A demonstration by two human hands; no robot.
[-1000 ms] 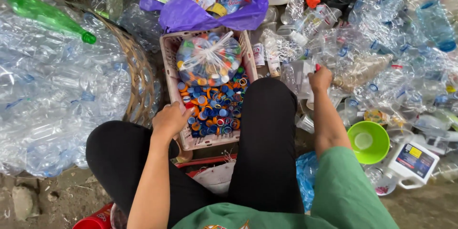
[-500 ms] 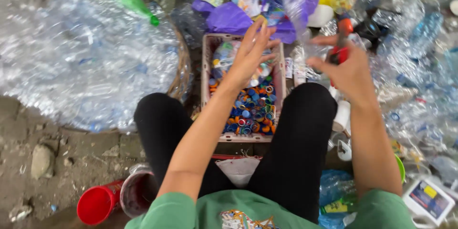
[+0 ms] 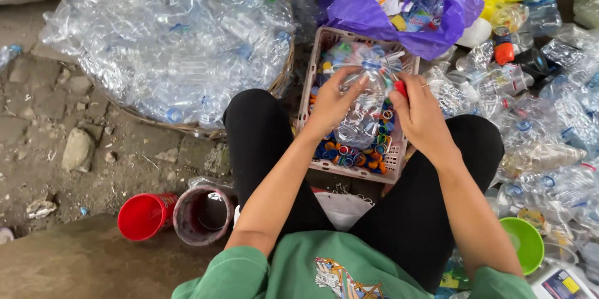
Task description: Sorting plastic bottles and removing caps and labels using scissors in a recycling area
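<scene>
Heap of clear bottles [image 3: 168, 43] fills basket at your left. Crate [image 3: 393, 168] of loose caps sits between your knees. Above it, left hand [image 3: 334, 102] grips crushed clear bottle [image 3: 365, 109] body; right hand [image 3: 419, 115] pinches red cap [image 3: 400, 89]. Step looks like decapping; next move likely needs firm twist, body held steady.

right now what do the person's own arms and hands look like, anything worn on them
Both arms are bare from the upper arm down, with short green sleeves of a printed top at the shoulders. The left hand wears nothing that shows. The right hand seems to have a thin ring on one finger. No gloves, no watch or bracelet visible.
</scene>
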